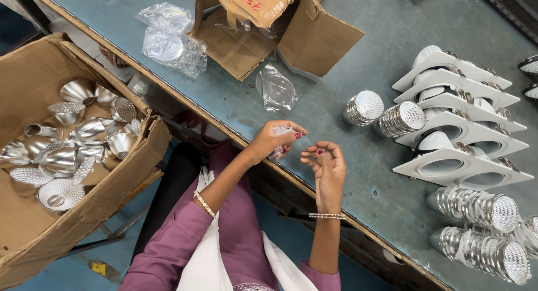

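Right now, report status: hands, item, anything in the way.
Left hand pinching a clear bag. Right hand beside it, fingers curled, nothing visible in its grip. Table bare under both hands.

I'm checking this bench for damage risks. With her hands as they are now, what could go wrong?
The left hand pinches a clear plastic wrapper right over the table edge, so it might drop to the floor. The stacked silver reflectors lie on their sides and could roll. The white lamp frames lean in an overlapping row and may slide.
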